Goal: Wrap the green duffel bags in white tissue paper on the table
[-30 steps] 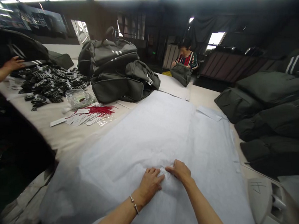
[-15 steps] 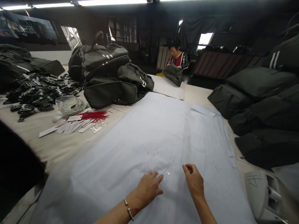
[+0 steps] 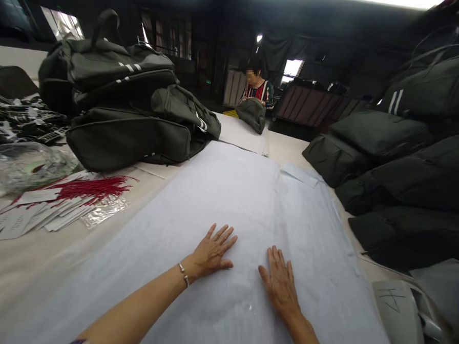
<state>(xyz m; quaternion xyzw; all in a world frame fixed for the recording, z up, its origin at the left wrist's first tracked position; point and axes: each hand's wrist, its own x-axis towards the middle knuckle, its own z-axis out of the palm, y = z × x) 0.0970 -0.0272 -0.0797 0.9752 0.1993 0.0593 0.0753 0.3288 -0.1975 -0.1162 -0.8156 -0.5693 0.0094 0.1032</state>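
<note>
So I've got both hands flat on the big white paper sheet point(image 3: 247, 193) spread across the table point(image 3: 20, 263), left hand point(image 3: 211, 252) and right hand point(image 3: 281, 285) side by side, fingers spread open and gripping nothing. Looks like the smoothing step; next move probably needs even outward pressure so the paper doesn't wrinkle or tear.

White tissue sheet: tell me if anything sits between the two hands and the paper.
Nothing visible does. The left hand and right hand both lie flat, fingers spread, directly on the white tissue sheet. The bags and the tags lie off to the side.
</note>
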